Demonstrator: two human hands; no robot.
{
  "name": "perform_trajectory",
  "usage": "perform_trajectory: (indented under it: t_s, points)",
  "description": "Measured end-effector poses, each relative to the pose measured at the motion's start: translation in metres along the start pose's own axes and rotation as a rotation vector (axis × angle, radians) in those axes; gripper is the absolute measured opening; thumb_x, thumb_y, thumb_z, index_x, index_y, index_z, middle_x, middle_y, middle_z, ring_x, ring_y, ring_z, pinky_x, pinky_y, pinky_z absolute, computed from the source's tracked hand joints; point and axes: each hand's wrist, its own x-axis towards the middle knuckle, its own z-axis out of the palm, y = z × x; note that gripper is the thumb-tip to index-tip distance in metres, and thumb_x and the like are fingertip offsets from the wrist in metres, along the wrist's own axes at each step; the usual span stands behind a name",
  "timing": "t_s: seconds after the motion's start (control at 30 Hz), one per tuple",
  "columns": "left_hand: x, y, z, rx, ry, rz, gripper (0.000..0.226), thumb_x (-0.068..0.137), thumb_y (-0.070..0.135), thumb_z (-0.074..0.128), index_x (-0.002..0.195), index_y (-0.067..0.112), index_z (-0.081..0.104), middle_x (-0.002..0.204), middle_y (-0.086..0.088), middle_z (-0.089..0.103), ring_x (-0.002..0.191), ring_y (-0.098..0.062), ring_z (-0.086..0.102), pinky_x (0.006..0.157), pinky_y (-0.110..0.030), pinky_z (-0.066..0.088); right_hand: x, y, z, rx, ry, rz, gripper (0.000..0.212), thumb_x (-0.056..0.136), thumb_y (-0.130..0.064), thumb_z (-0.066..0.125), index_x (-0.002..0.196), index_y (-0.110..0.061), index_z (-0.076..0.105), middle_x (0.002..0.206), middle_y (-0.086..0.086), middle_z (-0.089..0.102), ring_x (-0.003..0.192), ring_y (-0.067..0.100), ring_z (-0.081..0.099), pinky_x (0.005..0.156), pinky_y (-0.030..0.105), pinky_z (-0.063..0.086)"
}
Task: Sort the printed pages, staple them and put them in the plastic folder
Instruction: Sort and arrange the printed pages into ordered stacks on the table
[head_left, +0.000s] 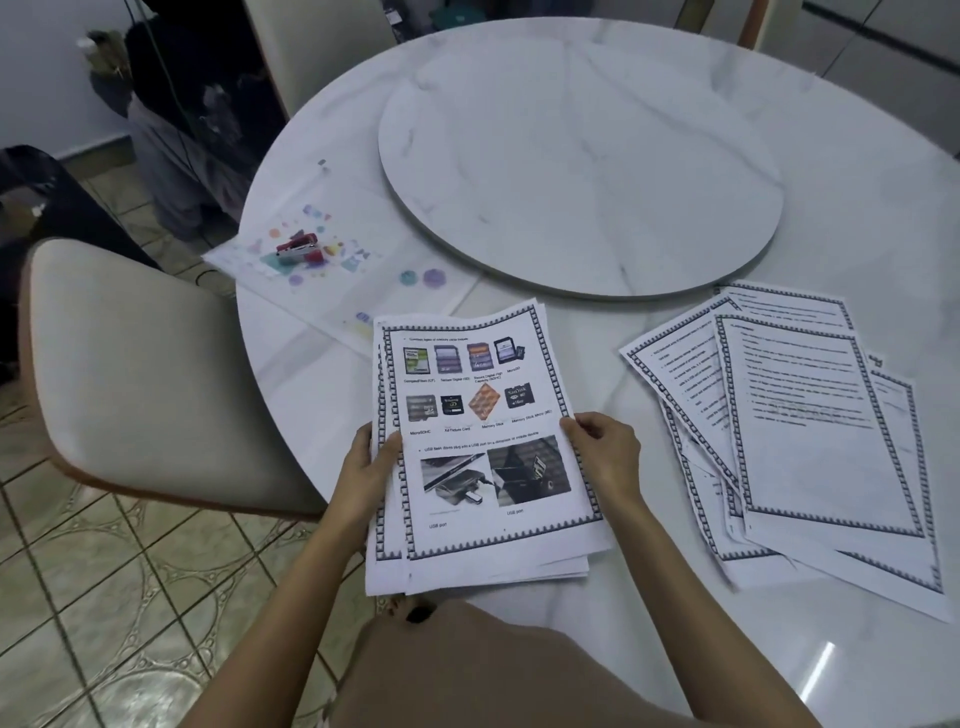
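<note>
A round, glossy marble table (857, 218) carries a flat round turntable (582, 166). Both hands grip a thin stack of printed pages (483, 447) by its side edges, the left hand (371, 462) at the left margin, the right hand (605, 449) opposite. Loose bordered sheets (810, 431) fan out further right; a small red stapler (297, 248) sits on a clear patterned plastic folder (332, 270) far left.

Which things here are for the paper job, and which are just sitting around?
For the job: stack of pages held by left hand and right hand, loose pages, red stapler, plastic folder under it.
Just sitting around: round turntable, beige chair.
</note>
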Motion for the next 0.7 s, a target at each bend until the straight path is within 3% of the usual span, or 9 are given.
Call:
perform_trajectory:
  t_s: [0.17,0.23,0.3,0.37,0.53,0.7]
  points:
    - [0.001,-0.003,-0.003,0.080,-0.017,0.057,0.020,0.099,0.018,0.037,0.116,0.019,0.048,0.113,-0.009,0.061,0.092,-0.022,0.063,0.082,-0.038,0.051,0.004,-0.001,-0.005,-0.005,0.209,-0.070,0.020,0.089,-0.014,0.057,0.101,-0.001,0.068,0.093,0.007,0.068,0.081,0.013,0.058,0.067,0.004,0.039]
    - [0.001,-0.003,-0.006,0.119,0.029,0.117,0.020,0.100,0.018,0.035,0.114,0.019,0.049,0.113,-0.006,0.060,0.099,-0.024,0.061,0.087,-0.040,0.050,0.011,-0.004,-0.014,0.014,0.289,-0.079,0.021,0.089,-0.014,0.057,0.101,0.001,0.068,0.094,0.010,0.069,0.080,0.015,0.057,0.063,-0.001,0.037]
    - [-0.001,-0.001,-0.012,0.140,0.073,0.174,0.022,0.100,0.017,0.034,0.115,0.018,0.050,0.114,-0.004,0.060,0.103,-0.022,0.060,0.091,-0.038,0.049,0.021,-0.005,-0.026,0.001,0.340,-0.076,0.022,0.089,-0.014,0.057,0.101,0.002,0.068,0.094,0.014,0.070,0.078,0.017,0.057,0.069,0.011,0.041]
    - [-0.004,0.005,-0.021,0.128,0.123,0.226,0.025,0.100,0.015,0.035,0.120,0.012,0.050,0.113,-0.003,0.060,0.097,-0.013,0.060,0.084,-0.028,0.049,0.028,-0.004,-0.037,-0.024,0.369,-0.067,0.022,0.089,-0.013,0.057,0.101,0.002,0.068,0.094,0.016,0.070,0.078,0.018,0.057,0.073,0.022,0.041]
    - [-0.009,0.021,-0.055,0.063,0.215,0.304,0.028,0.099,0.014,0.038,0.124,0.011,0.050,0.114,-0.005,0.060,0.097,-0.015,0.060,0.083,-0.027,0.051,0.037,0.010,-0.053,-0.087,0.382,-0.072,0.021,0.088,-0.012,0.058,0.099,0.002,0.068,0.096,0.018,0.070,0.080,0.019,0.058,0.077,0.024,0.042]
    - [-0.018,0.031,-0.082,-0.039,0.305,0.354,0.020,0.099,0.015,0.038,0.112,0.022,0.051,0.103,0.013,0.061,0.078,0.008,0.064,0.066,-0.011,0.053,0.030,0.021,-0.053,-0.139,0.362,-0.058,0.023,0.088,-0.012,0.057,0.101,0.004,0.067,0.098,0.021,0.069,0.086,0.027,0.061,0.080,0.023,0.038]
